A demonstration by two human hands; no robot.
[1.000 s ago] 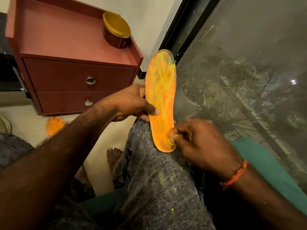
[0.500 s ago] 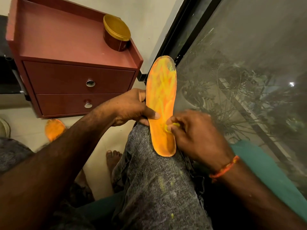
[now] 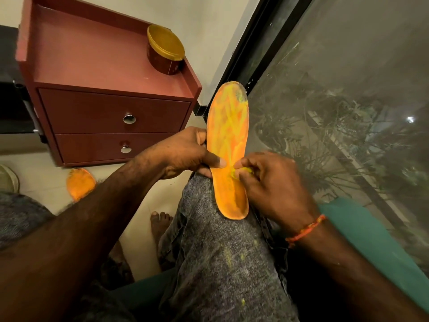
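An orange shoe insole (image 3: 226,126), streaked with yellow glue, stands on end with its heel on my grey-trousered knee (image 3: 216,240). My left hand (image 3: 183,154) grips its left edge, thumb pressed on the face at mid-height. My right hand (image 3: 274,184) has its fingers curled, and its fingertips, smeared yellow, rub the insole's middle just right of my left thumb. I cannot tell whether those fingers hold anything.
A red-brown two-drawer cabinet (image 3: 111,112) stands at the left with a gold-lidded tin (image 3: 166,51) on top. A second orange insole (image 3: 80,183) lies on the pale floor below it. A glass window (image 3: 348,101) with a black frame fills the right side.
My right hand has slid up the insole from near the heel to its middle, smearing yellow glue. My left hand keeps its grip.
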